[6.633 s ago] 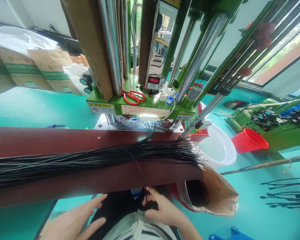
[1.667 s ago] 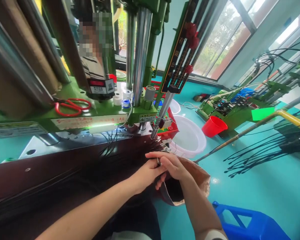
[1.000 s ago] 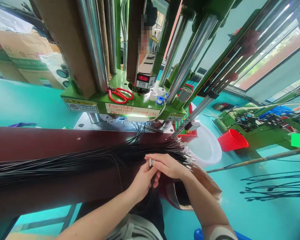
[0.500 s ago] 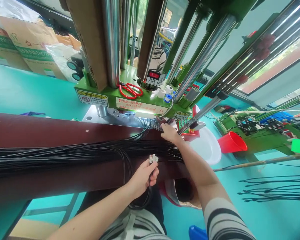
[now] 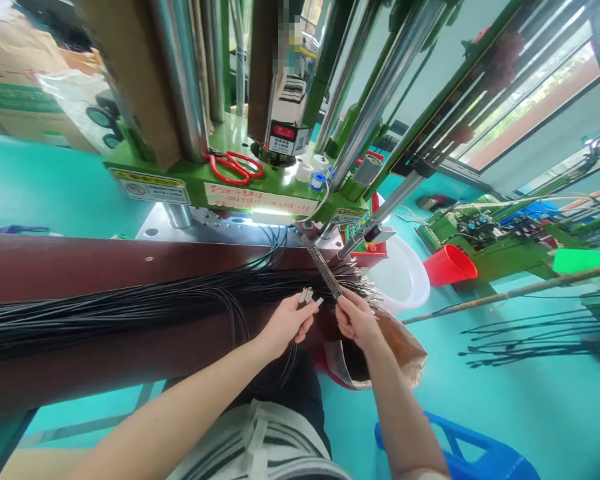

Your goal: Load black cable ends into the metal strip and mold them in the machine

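Pinched in my left hand (image 5: 287, 325) are several black cables with metal connectors (image 5: 306, 297) pointing up out of the fist. My right hand (image 5: 357, 317) grips the near end of a narrow metal bar (image 5: 325, 267) with slots along it. The bar tilts up and away toward the press's metal plate (image 5: 205, 227). A long bundle of black cables (image 5: 130, 303) lies across the brown bench board (image 5: 80, 257), its metal ends (image 5: 365, 287) gathered just beyond my right hand. A few cables run from the bundle to beneath the green press (image 5: 180, 175).
Red-handled scissors (image 5: 236, 168) and small white rolls (image 5: 304, 172) sit on the press. Right of it stand a white tub (image 5: 405, 277) and a red bucket (image 5: 450, 265). Below the bench are a paper sack (image 5: 405, 347) and a blue stool (image 5: 480, 447).
My right hand has drawn back from the press toward me, with the metal bar now in plain view. My left hand stays close to the same place with its cables. The view has shifted.
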